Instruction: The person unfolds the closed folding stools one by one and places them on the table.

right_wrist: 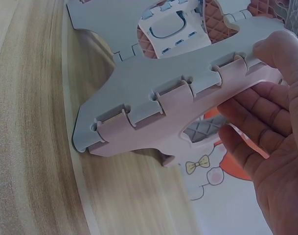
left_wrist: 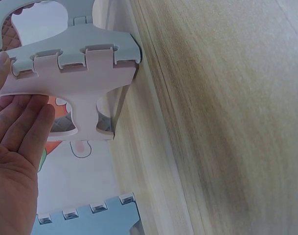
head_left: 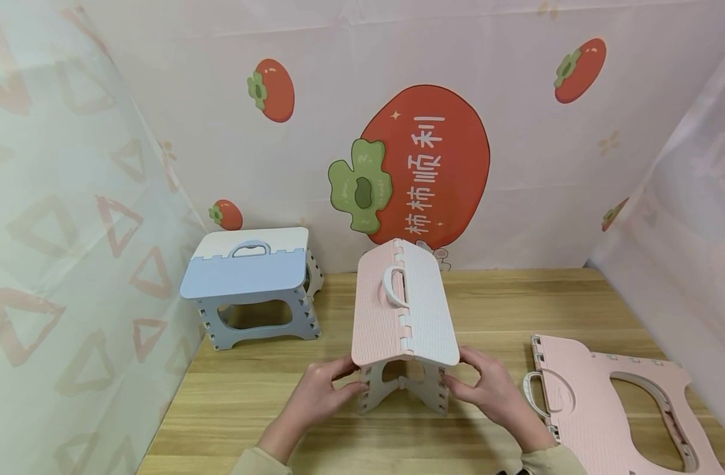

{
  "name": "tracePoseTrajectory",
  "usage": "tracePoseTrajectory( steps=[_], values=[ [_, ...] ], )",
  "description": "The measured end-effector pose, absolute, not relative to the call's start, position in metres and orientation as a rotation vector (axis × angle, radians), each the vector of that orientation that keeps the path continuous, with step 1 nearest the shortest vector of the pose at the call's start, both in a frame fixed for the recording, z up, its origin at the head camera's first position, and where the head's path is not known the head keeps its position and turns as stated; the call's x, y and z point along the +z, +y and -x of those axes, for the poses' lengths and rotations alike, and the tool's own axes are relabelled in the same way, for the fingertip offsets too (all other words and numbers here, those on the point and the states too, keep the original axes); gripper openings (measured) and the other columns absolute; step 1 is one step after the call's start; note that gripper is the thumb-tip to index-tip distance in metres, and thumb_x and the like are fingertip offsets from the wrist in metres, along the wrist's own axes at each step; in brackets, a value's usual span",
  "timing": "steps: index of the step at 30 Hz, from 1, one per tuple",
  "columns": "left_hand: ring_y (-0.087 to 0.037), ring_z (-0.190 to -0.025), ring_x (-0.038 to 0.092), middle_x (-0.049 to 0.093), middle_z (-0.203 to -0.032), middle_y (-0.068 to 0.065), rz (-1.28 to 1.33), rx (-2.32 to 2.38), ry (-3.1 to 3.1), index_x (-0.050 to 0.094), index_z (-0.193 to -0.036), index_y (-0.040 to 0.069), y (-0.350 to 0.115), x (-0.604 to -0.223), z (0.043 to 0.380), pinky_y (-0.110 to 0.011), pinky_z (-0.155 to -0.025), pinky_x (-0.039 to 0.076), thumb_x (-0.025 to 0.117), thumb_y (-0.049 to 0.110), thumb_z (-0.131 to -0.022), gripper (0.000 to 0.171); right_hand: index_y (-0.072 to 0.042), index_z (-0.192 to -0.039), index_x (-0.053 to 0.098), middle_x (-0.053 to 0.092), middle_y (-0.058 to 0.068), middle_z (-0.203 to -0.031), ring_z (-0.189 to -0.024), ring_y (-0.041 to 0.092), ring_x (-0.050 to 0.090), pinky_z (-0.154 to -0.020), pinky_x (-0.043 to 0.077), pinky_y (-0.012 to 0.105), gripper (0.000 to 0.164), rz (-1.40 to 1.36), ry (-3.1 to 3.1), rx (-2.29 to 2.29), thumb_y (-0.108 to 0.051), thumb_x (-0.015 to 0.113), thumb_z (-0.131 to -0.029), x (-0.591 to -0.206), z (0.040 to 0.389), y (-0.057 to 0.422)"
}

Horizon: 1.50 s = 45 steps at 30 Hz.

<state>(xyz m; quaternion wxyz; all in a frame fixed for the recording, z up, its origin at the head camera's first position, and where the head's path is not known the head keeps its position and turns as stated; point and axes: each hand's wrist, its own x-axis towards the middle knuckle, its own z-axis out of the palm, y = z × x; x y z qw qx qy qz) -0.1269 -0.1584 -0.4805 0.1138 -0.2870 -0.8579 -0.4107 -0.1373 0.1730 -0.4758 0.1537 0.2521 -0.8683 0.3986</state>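
A pink and white folding stool (head_left: 377, 323) stands at mid-table, its seat halves sloping down from a raised middle seam like a low roof. A white carrying handle (head_left: 395, 285) sits at that seam. My left hand (head_left: 320, 396) grips the stool's left leg by its hinged edge. In the left wrist view, the thumb is on the grey side and the fingers (left_wrist: 29, 122) reach to the pink side (left_wrist: 85, 78). On the other side, my right hand (head_left: 493, 389) grips the right leg the same way, fingers (right_wrist: 266, 110) behind the hinged edge (right_wrist: 173, 98).
At the back left, a blue and white folding stool (head_left: 237, 274) stands unfolded with a flat top. A pink folding stool (head_left: 582, 396) lies folded flat on the wooden table (head_left: 504, 310) at the right. Cloth printed with persimmons (head_left: 427, 158) hangs behind and along both sides.
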Motion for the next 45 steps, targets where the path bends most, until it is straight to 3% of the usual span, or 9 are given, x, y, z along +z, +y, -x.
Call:
tracePoseTrajectory(
  steps=[19,28,35,45],
  values=[
    [-0.020,-0.101,0.075,0.076,-0.114,-0.008,0.847,-1.188,-2.505,0.069,-0.129,0.010,-0.1601,-0.4789,0.1262,-0.032,-0.082,0.063,0.084,0.019,-0.085,0.047,-0.017,-0.118,0.073,0.073,-0.009,-0.110,-0.099,0.008,0.068,-0.082,0.060,0.034,0.039,-0.706,-2.513,1.134,-0.009,0.083,-0.081,-0.4745,0.1370,0.1734],
    [-0.020,-0.102,0.075,0.076,-0.115,-0.008,0.849,-1.184,-2.500,0.069,-0.128,0.009,-0.1608,-0.4794,0.1265,-0.038,-0.082,0.064,0.083,0.021,-0.086,0.046,-0.017,-0.118,0.073,0.074,-0.008,-0.111,-0.101,0.009,0.068,-0.083,0.061,0.041,0.038,-0.670,-2.537,1.150,-0.011,0.083,-0.082,-0.4742,0.1366,0.1735],
    [-0.021,-0.102,0.075,0.076,-0.114,-0.009,0.858,-1.196,-2.477,0.069,-0.129,0.008,-0.1621,-0.4816,0.1266,-0.038,-0.082,0.064,0.084,0.020,-0.086,0.047,-0.019,-0.120,0.073,0.073,-0.009,-0.113,-0.101,0.008,0.068,-0.083,0.060,0.035,0.039,-0.676,-2.533,1.172,-0.011,0.083,-0.083,-0.4752,0.1374,0.1731],
    [-0.021,-0.102,0.075,0.076,-0.115,-0.009,0.861,-1.218,-2.459,0.069,-0.129,0.008,-0.1609,-0.4831,0.1275,-0.037,-0.082,0.064,0.084,0.020,-0.086,0.048,-0.018,-0.121,0.072,0.073,-0.008,-0.113,-0.100,0.007,0.068,-0.082,0.061,0.036,0.038,-0.705,-2.516,1.209,-0.010,0.082,-0.085,-0.4778,0.1380,0.1749]
  ],
)
